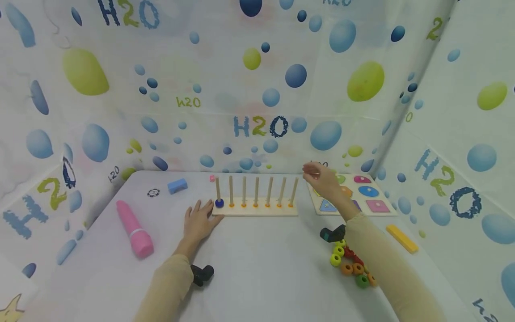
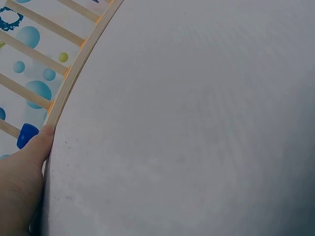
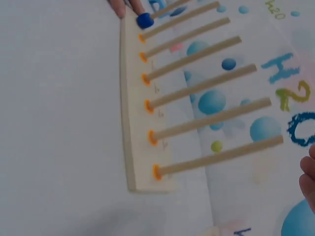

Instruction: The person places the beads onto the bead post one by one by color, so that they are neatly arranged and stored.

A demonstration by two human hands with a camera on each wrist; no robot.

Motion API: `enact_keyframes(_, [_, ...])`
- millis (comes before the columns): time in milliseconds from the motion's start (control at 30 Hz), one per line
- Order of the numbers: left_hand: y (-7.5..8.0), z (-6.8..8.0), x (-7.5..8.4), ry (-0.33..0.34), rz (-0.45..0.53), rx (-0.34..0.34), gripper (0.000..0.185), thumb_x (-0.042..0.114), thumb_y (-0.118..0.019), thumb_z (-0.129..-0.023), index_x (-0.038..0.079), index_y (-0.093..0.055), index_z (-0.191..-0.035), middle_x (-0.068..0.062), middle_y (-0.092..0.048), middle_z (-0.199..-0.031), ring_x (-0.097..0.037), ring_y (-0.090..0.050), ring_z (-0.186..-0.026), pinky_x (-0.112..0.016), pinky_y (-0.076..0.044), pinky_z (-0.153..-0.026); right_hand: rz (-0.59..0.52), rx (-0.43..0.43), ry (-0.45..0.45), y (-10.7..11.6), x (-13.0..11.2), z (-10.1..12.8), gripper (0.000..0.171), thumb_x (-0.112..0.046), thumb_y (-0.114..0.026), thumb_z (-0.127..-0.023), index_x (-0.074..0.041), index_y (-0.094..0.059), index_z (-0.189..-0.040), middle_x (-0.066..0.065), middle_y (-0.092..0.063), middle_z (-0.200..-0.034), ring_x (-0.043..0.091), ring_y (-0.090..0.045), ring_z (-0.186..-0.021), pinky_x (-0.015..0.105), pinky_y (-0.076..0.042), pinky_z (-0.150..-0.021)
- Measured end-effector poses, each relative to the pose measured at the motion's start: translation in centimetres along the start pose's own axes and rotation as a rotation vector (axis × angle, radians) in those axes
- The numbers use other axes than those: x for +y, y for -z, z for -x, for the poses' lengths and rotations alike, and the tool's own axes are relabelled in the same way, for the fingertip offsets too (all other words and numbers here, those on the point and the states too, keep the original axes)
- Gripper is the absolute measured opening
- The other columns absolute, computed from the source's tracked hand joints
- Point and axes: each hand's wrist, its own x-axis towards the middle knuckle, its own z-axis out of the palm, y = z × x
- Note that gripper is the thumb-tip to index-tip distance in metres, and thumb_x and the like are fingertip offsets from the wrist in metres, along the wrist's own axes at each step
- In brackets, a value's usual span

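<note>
In the head view a wooden rack (image 1: 257, 212) with several upright pegs stands near the back of the table. A dark blue bead (image 1: 219, 203) sits low on its leftmost peg. My left hand (image 1: 198, 222) rests at the rack's left end, fingers spread and thumb against the front edge; the left wrist view shows that thumb (image 2: 42, 142) beside the blue bead. My right hand (image 1: 320, 178) is raised right of the rack, over a shape puzzle board (image 1: 382, 207), its fingers loosely bent. I see nothing between them. Only its fingertips (image 3: 308, 172) enter the right wrist view.
Yellow, red, orange and green beads (image 1: 347, 268) lie by my right forearm, partly hidden. A yellow bar (image 1: 402, 238) is farther right. On the left are a pink wand-shaped object (image 1: 134, 230), a blue block (image 1: 177, 186) and a small pink piece (image 1: 212, 178). Printed sheets (image 1: 225, 80) surround the table.
</note>
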Motion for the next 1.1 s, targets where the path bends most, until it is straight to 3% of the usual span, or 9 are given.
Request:
enact_keyframes(267, [-0.1, -0.1, 0.0, -0.002, 0.003, -0.001, 0.071, 0.051, -0.057, -0.089, 0.004, -0.044, -0.14, -0.012, -0.038, -0.147, -0.041, -0.017, -0.139, -0.057, -0.003, -0.112, 0.063, -0.032, -0.095, 3.6, 4.8, 6.2, 0.029, -0.005, -0.063, -0.09, 0.002, -0.057, -0.117, 0.019, -0.065, -0.11, 0.032, -0.063, -0.1, 0.044, -0.052, -0.086])
enact_keyframes(567, [-0.1, 0.0, -0.1, 0.005, 0.012, -0.009, 0.071, 0.05, -0.057, -0.089, 0.004, -0.043, -0.14, -0.013, -0.037, -0.147, -0.041, -0.015, -0.139, -0.057, -0.002, -0.112, 0.127, -0.085, -0.228, 5.8, 8.6, 12.3, 0.032, -0.01, -0.062, -0.091, 0.001, -0.056, -0.121, 0.018, -0.064, -0.113, 0.033, -0.062, -0.103, 0.045, -0.051, -0.087])
enact_keyframes(833, [0.1, 0.0, -0.1, 0.009, 0.002, -0.006, 0.071, 0.05, -0.057, -0.089, 0.003, -0.042, -0.141, -0.013, -0.036, -0.148, -0.041, -0.015, -0.139, -0.057, -0.002, -0.112, 0.132, -0.185, -0.353, 6.8, 9.5, 16.8, 0.033, -0.015, -0.062, -0.092, -0.002, -0.055, -0.122, 0.017, -0.063, -0.115, 0.033, -0.061, -0.105, 0.044, -0.051, -0.088])
enact_keyframes(1100, [-0.1, 0.0, -0.2, 0.002, 0.015, -0.009, 0.07, 0.049, -0.057, -0.09, 0.004, -0.042, -0.141, -0.013, -0.037, -0.147, -0.04, -0.015, -0.14, -0.057, -0.001, -0.112, 0.196, -0.207, -0.325, 6.7, 9.2, 19.3, 0.029, -0.004, -0.061, -0.089, 0.001, -0.059, -0.117, 0.017, -0.064, -0.11, 0.032, -0.062, -0.1, 0.044, -0.053, -0.084])
